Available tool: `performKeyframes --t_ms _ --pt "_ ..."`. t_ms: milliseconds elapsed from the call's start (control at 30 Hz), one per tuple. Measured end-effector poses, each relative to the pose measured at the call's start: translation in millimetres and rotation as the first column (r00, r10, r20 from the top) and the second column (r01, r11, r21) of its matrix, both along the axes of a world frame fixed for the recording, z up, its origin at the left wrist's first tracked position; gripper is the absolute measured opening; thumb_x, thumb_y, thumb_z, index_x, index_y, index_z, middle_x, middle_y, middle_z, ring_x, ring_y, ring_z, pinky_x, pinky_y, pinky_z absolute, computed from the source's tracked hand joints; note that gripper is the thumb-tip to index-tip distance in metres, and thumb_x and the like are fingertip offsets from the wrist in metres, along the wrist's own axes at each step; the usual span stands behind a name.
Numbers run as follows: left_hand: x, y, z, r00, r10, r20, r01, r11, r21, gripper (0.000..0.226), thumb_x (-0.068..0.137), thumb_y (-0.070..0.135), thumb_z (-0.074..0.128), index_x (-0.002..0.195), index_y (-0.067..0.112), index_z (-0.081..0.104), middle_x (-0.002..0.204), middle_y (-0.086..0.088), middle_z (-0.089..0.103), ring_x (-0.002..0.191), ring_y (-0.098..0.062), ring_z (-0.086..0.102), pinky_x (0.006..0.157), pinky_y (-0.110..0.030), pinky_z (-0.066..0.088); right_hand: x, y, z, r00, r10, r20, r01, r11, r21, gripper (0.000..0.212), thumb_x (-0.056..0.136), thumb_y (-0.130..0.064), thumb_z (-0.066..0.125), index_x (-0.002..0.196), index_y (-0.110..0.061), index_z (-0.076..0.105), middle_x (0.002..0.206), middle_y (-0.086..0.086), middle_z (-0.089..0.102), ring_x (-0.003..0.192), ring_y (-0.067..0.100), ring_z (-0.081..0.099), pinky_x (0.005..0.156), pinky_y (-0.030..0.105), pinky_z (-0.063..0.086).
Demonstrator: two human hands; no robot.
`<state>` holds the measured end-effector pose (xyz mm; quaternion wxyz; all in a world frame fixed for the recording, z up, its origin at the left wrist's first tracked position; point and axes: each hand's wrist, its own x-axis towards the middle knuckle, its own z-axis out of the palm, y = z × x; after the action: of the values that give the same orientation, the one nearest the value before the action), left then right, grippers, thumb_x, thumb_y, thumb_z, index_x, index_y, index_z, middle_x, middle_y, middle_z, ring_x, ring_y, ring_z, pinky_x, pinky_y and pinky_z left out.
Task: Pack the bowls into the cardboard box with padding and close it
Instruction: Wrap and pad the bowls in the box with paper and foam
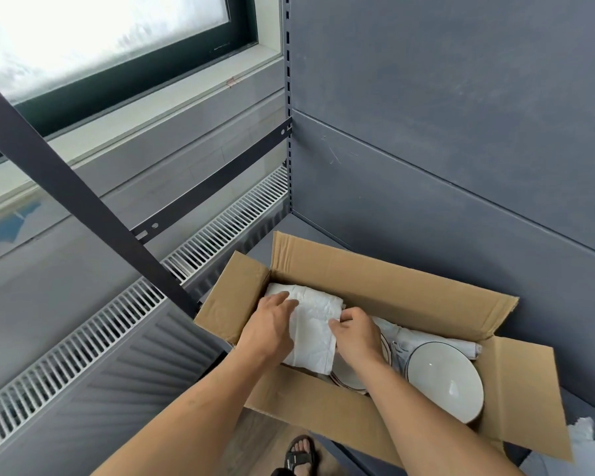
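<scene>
One open brown cardboard box [385, 286] on grey metal shelf [588, 403]. Inside: two white dark-rimmed ceramic bowls [445, 379], one at right end, second bowl [346, 374] mid-box, partly hidden. One folded white paper padding sheet [315, 324] at left end. Hands: left hand [272, 324] flat on sheet, fingers straight; right hand [356, 333] pinches its edge.

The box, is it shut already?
No, the cardboard box has its flaps standing open, with the left hand resting on the white padding inside it and the right hand pinching that padding's edge.
</scene>
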<state>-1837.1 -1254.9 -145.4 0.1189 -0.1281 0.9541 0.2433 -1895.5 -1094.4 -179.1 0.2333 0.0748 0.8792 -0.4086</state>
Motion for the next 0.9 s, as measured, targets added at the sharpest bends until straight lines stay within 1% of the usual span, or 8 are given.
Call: performKeyframes --t_ms 100,167,267,367,433,500,633,900 --pt "-2 -3 -2 0.982 -0.147 0.123 0.153 0.987 -0.041 0.076 0.086 0.006 0.062 0.152 0.018 0.027 0.163 -0.004 0.011 0.15 -0.024 0.006 0.117 -0.033 0.023 2 0 6 0.997 0.065 -0.037 -0.064 0.997 0.046 0.037 0.09 -0.033 0.065 0.123 -0.024 0.051 0.098 -0.006 0.066 0.088 0.014 0.061 0.073 0.032 0.048" --pt "-1 -6 -8 0.966 -0.183 0.182 0.198 0.978 -0.067 0.082 0.086 0.017 0.068 0.154 0.018 0.022 0.163 -0.004 0.007 0.15 -0.025 0.002 0.118 -0.034 0.021 5 2 11 0.964 0.201 -0.174 -0.167 0.966 0.196 0.055 0.091 -0.034 0.064 0.14 -0.026 0.041 0.118 -0.004 0.058 0.106 0.018 0.056 0.078 0.033 0.047" --pt "2 -9 -18 0.962 -0.174 0.212 0.194 0.978 -0.077 0.09 0.086 0.028 0.071 0.156 0.021 0.015 0.164 -0.004 0.003 0.151 -0.025 -0.001 0.12 -0.034 0.017 14 -3 19 0.767 0.553 -0.327 -0.398 0.808 0.434 0.057 0.094 -0.038 0.057 0.147 -0.032 0.036 0.145 -0.002 0.037 0.128 0.021 0.037 0.095 0.035 0.043" --pt "1 -11 -21 0.964 -0.184 0.193 0.208 0.972 -0.11 0.095 0.085 0.035 0.072 0.156 0.022 0.012 0.164 -0.004 0.002 0.15 -0.026 0.0 0.12 -0.035 0.016 22 -14 17 0.633 0.741 -0.225 -0.587 0.649 0.484 0.067 0.096 -0.046 0.051 0.154 -0.031 0.02 0.163 -0.004 0.004 0.145 0.023 0.012 0.114 0.042 0.025" --pt "0 -12 -20 0.959 -0.21 0.191 0.24 0.959 -0.153 0.099 0.083 0.04 0.073 0.157 0.02 0.01 0.164 -0.005 0.0 0.15 -0.028 -0.002 0.122 -0.037 0.015 24 -17 12 0.611 0.782 -0.121 -0.651 0.584 0.485 0.075 0.096 -0.05 0.047 0.156 -0.026 0.009 0.164 -0.004 -0.007 0.149 0.025 -0.002 0.118 0.046 0.011" --pt "-1 -15 -21 0.951 -0.222 0.216 0.258 0.954 -0.155 0.103 0.083 0.042 0.073 0.157 0.018 0.006 0.164 -0.007 -0.004 0.151 -0.028 -0.005 0.122 -0.036 0.009 22 -16 10 0.619 0.784 -0.053 -0.673 0.563 0.48 0.079 0.096 -0.054 0.044 0.157 -0.023 0.004 0.164 -0.004 -0.01 0.15 0.024 -0.008 0.119 0.046 0.005" --pt "-2 -18 -22 0.946 -0.201 0.256 0.233 0.967 -0.1 0.107 0.084 0.04 0.072 0.156 0.014 -0.002 0.163 -0.007 -0.012 0.15 -0.026 -0.01 0.121 -0.032 0.003 16 -14 7 0.608 0.794 -0.002 -0.701 0.538 0.468 0.087 0.094 -0.06 0.044 0.157 -0.021 -0.001 0.164 -0.004 -0.015 0.151 0.023 -0.012 0.119 0.045 0.002" --pt "0 -16 -21 0.949 -0.17 0.266 0.196 0.978 -0.075 0.107 0.085 0.035 0.073 0.156 0.014 -0.005 0.163 -0.003 -0.015 0.15 -0.023 -0.012 0.122 -0.033 0.006 16 -13 3 0.622 0.783 0.015 -0.706 0.553 0.442 0.091 0.092 -0.061 0.046 0.157 -0.022 -0.005 0.163 -0.005 -0.02 0.15 0.023 -0.013 0.119 0.046 0.002"
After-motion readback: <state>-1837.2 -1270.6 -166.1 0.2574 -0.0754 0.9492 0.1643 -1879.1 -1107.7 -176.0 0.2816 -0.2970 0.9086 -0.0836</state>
